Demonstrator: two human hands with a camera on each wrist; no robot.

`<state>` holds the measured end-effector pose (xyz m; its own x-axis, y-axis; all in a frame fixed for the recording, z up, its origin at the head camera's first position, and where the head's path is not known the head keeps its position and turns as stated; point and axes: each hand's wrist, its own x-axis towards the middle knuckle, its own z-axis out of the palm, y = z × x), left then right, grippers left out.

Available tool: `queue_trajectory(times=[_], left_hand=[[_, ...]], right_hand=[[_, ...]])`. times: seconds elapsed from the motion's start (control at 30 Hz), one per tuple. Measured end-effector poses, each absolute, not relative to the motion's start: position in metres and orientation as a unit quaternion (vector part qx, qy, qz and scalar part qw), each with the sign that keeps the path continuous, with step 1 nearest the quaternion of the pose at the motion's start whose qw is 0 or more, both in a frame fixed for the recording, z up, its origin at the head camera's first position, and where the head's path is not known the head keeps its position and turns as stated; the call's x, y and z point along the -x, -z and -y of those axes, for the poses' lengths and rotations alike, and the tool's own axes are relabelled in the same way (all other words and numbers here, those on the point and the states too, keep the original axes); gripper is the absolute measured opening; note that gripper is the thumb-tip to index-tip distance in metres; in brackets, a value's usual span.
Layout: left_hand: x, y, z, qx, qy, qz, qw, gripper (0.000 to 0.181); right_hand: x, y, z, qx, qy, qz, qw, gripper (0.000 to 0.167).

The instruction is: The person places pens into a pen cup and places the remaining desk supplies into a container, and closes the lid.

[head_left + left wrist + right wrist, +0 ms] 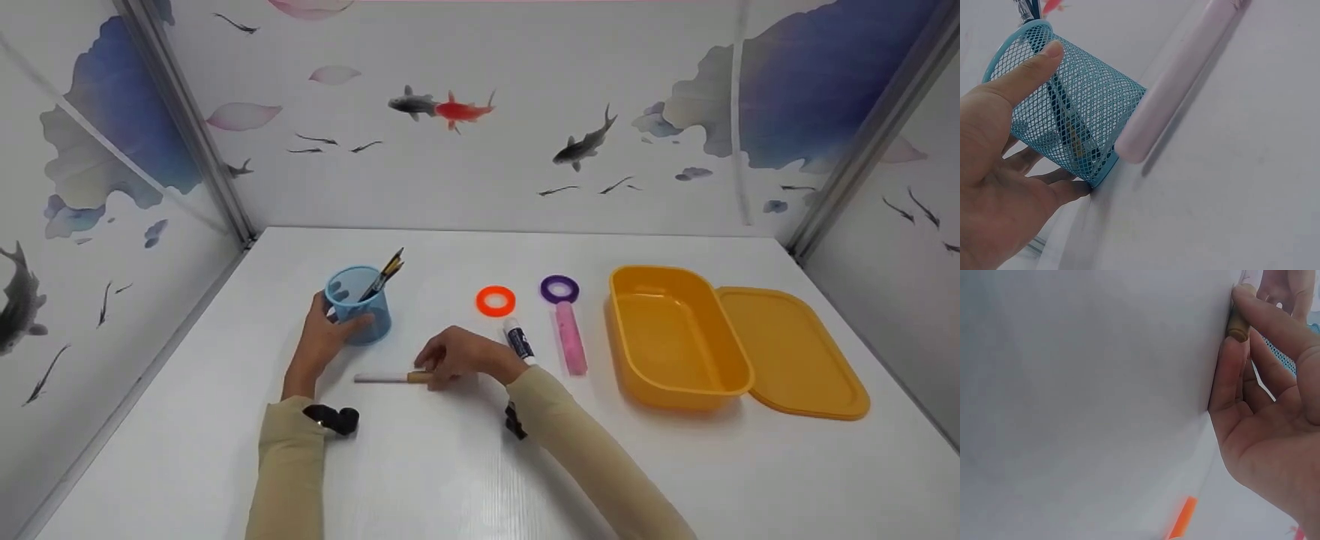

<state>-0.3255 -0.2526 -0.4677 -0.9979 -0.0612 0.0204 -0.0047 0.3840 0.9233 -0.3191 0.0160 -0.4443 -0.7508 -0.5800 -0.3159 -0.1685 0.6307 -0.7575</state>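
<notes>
A blue mesh cup (365,319) holding several pens and pencils (385,275) stands on the table's left part. The left hand (323,337) grips its side, thumb across the near face and fingers behind, as the left wrist view shows with the cup (1081,95) and hand (1010,146). In front of the cup lies a white stick (381,378) with a tan end. The right hand (459,355) pinches that tan end; in the right wrist view the hand (1275,399) has thumb and fingers around the tan end (1238,326), low against the table.
Behind the right hand lie an orange ring (496,301), a purple ring (559,289), a white marker (517,339) with a dark label and a pink stick (571,339). Farther right, a yellow box (675,330) stands partly over its flat lid (806,352).
</notes>
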Motion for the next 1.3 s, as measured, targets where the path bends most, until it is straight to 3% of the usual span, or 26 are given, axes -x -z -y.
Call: queue_trajectory(times=[0.47, 0.8, 1.1, 1.3], left_hand=[[0.326, 0.464, 0.250, -0.025, 0.548, 0.836, 0.021, 0.111], [0.326, 0.466, 0.250, -0.026, 0.546, 0.837, 0.020, 0.108], [0.325, 0.466, 0.250, -0.029, 0.548, 0.835, 0.023, 0.107], [0.324, 0.465, 0.250, -0.032, 0.547, 0.836, 0.022, 0.106]], right_hand=[[0.320, 0.436, -0.016, 0.233, 0.336, -0.867, 0.285, 0.023], [0.320, 0.428, -0.026, 0.223, 0.353, -0.871, 0.258, 0.022], [0.320, 0.418, -0.033, 0.211, 0.423, -0.862, 0.185, 0.031], [0.321, 0.411, -0.038, 0.214, 0.475, -0.844, 0.127, 0.027]])
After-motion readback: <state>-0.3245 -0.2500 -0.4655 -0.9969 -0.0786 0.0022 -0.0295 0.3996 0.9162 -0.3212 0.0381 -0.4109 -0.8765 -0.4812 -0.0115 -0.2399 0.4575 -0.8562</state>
